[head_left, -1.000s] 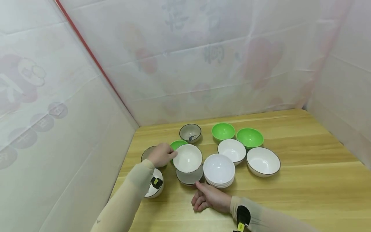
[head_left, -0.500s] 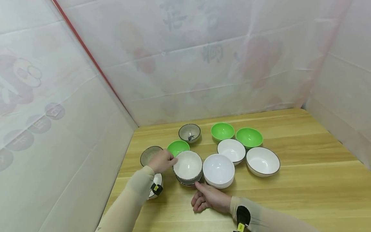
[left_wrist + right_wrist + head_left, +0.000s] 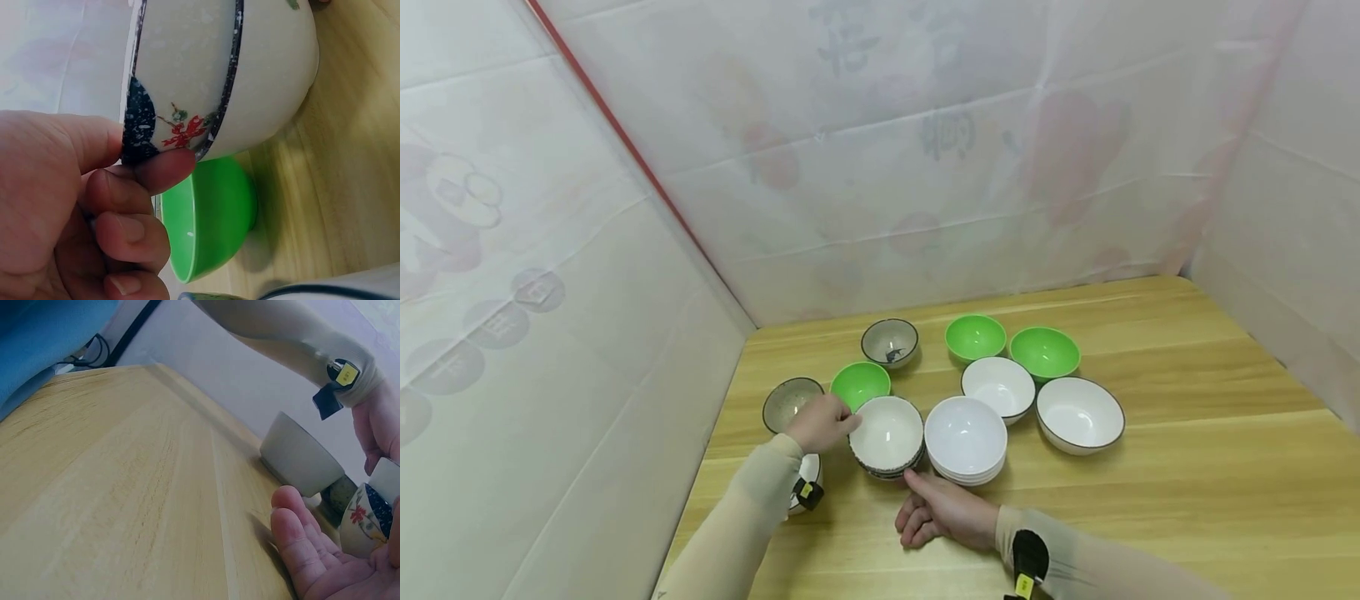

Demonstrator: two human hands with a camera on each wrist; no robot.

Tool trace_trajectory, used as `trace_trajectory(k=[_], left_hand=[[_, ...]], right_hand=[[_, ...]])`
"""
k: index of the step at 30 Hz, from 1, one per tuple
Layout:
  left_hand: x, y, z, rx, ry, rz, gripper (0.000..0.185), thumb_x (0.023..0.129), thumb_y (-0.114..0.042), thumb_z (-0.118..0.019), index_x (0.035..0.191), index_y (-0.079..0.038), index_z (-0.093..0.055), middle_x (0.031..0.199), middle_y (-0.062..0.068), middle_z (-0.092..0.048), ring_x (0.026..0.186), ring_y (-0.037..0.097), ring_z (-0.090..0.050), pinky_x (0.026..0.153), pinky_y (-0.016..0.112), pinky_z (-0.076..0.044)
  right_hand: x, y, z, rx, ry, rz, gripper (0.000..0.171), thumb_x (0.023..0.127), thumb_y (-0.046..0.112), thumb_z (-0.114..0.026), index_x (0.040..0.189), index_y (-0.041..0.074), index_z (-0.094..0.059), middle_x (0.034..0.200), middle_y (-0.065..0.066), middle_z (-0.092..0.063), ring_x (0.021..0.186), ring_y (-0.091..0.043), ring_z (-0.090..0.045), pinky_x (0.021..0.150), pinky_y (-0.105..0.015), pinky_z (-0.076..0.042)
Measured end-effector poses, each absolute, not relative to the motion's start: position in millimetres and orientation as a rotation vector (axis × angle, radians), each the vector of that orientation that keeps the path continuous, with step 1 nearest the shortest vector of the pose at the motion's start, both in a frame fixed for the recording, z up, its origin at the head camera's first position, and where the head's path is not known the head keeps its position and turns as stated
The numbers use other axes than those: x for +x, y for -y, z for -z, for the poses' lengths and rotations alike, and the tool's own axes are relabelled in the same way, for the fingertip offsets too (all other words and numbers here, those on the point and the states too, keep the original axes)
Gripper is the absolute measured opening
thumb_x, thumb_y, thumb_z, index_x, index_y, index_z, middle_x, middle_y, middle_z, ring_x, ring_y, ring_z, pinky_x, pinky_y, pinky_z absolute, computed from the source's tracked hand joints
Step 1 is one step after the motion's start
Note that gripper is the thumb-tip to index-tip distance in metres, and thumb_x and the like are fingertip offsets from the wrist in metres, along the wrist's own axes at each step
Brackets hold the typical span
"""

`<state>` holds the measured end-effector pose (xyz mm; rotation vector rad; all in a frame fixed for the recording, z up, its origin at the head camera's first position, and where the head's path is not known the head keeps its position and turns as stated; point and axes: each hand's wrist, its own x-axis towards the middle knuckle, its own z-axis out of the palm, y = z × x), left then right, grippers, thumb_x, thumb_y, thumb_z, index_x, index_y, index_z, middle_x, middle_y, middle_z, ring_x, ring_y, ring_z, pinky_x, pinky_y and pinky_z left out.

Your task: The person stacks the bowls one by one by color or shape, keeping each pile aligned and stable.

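Note:
My left hand [image 3: 820, 423] pinches the left rim of a white bowl [image 3: 887, 433] with a dark speckled rim. In the left wrist view, thumb and index finger grip this bowl [image 3: 181, 69], which bears a red flower and a dark blue patch. It sits nested in a matching bowl [image 3: 275, 81] with the same kind of rim. My right hand [image 3: 951, 510] lies palm turned inward before the stack, its thumb tip at the lower bowl's front and its other fingers loosely bent. The right wrist view shows the flowered lower bowl [image 3: 357, 525] beyond those fingers.
A stack of white bowls [image 3: 966, 435] stands right beside. Green bowls [image 3: 860, 386], grey bowls [image 3: 890, 342] and white dark-rimmed bowls [image 3: 1081, 415] stand around on the wooden table [image 3: 1210, 483]. A white bowl [image 3: 808, 475] is partly hidden by my left forearm. Fabric walls enclose the table.
My left hand has lowered the pinched bowl down into the matching bowl, so the two now sit nested. More of the green bowl behind shows. The right hand has stayed in place.

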<state>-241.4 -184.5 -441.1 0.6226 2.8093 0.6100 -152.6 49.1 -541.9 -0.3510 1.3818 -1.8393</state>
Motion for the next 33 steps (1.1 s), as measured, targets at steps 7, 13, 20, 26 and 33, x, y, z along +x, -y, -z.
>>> trace_trajectory(k=[7,13,20,26,33], left_hand=[[-241.0,184.3,443.7,0.615,-2.821,-0.56,0.049,0.095,-0.027,-0.059,0.05,-0.019,-0.04,0.046,-0.011,-0.031,0.044,0.005,-0.029,0.042,0.021,-0.022],[-240.8,182.8,442.7,0.621,-2.831,-0.531,0.048,0.094,-0.028,-0.059,0.05,-0.019,-0.041,0.046,-0.011,-0.032,0.044,0.006,-0.031,0.042,0.022,-0.024],[-241.7,181.8,444.5,0.621,-2.829,-0.491,0.047,0.094,-0.029,-0.059,0.051,-0.019,-0.045,0.047,-0.011,-0.035,0.045,0.006,-0.033,0.043,0.022,-0.026],[-241.7,181.4,446.5,0.631,-2.844,-0.476,0.048,0.095,-0.03,-0.059,0.051,-0.019,-0.044,0.047,-0.011,-0.035,0.045,0.006,-0.033,0.044,0.022,-0.027],[-240.7,181.6,448.3,0.606,-2.842,-0.48,0.048,0.095,-0.031,-0.058,0.051,-0.019,-0.044,0.048,-0.01,-0.036,0.045,0.006,-0.034,0.044,0.022,-0.027]], right_hand=[[-153.0,-48.1,544.0,-0.357,-1.379,1.842,0.068,0.102,0.05,-0.033,0.102,-0.014,-0.056,0.089,-0.017,-0.064,0.077,-0.024,-0.066,0.071,-0.035,-0.057],[-153.1,-47.9,543.1,-0.352,-1.385,1.846,0.065,0.102,0.048,-0.035,0.108,-0.015,-0.051,0.091,-0.017,-0.063,0.077,-0.024,-0.066,0.071,-0.036,-0.057],[-153.2,-48.4,541.6,-0.342,-1.387,1.847,0.064,0.103,0.047,-0.034,0.112,-0.016,-0.046,0.092,-0.018,-0.063,0.078,-0.024,-0.066,0.071,-0.036,-0.057],[-152.7,-49.0,540.0,-0.341,-1.396,1.851,0.064,0.103,0.046,-0.033,0.111,-0.016,-0.047,0.092,-0.018,-0.063,0.077,-0.024,-0.066,0.071,-0.036,-0.057],[-152.0,-48.9,540.2,-0.349,-1.394,1.854,0.064,0.103,0.045,-0.033,0.11,-0.017,-0.047,0.092,-0.018,-0.063,0.077,-0.023,-0.066,0.07,-0.035,-0.057]])
